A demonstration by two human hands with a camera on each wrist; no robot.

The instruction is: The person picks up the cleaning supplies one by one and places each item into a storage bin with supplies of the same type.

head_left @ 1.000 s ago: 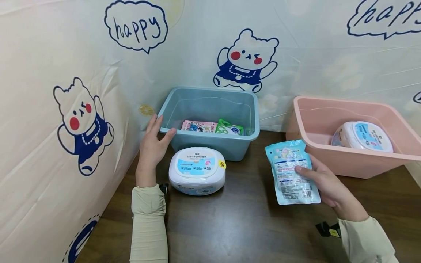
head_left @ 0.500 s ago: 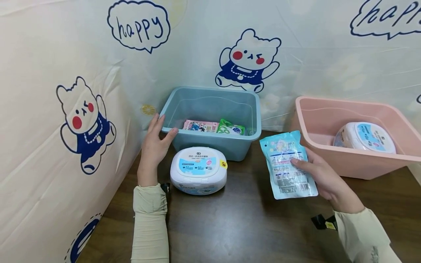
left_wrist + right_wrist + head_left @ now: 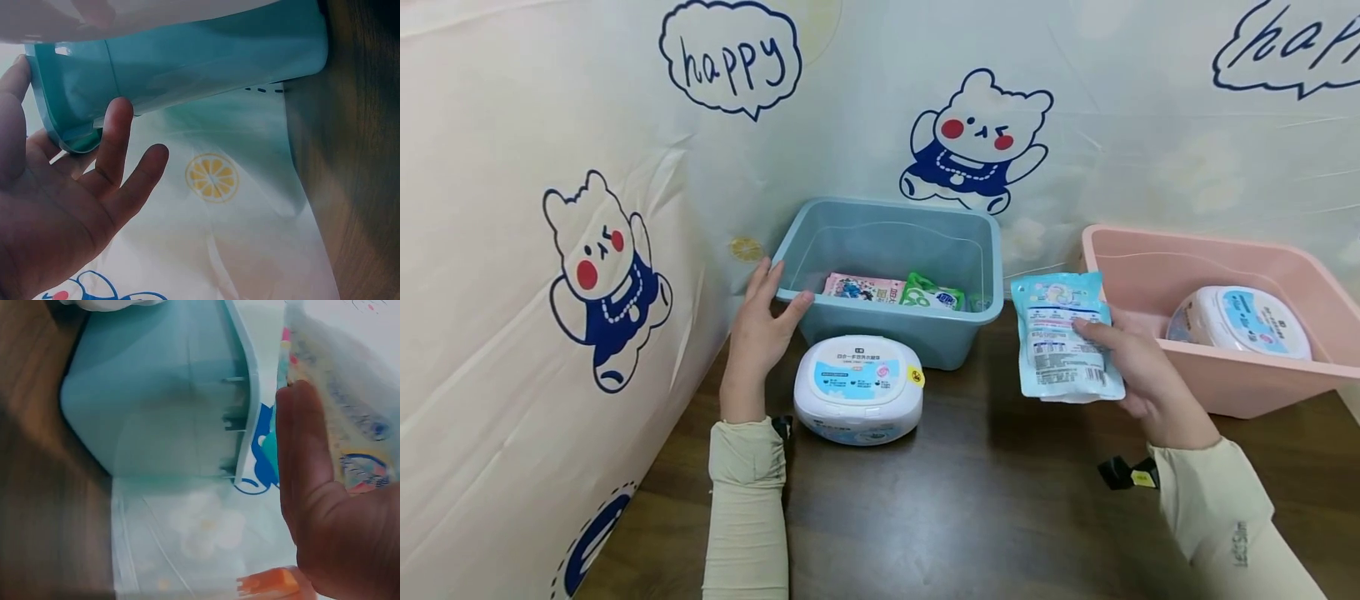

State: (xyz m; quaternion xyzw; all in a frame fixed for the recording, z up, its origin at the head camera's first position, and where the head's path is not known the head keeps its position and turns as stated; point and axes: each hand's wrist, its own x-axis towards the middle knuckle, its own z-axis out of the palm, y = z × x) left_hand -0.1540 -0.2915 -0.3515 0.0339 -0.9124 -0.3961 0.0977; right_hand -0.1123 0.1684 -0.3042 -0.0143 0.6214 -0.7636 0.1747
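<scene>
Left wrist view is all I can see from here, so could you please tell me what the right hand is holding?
Observer: The right hand holds a light-blue pouch.
Operator: Thank you; is anything inside the blue bin at the left hand?
Observer: Yes, a pink packet and a green packet lie in it.
Operator: And is there a second bin, please?
Observer: Yes, a pink bin stands farther to the right, with a white tub inside.
</scene>
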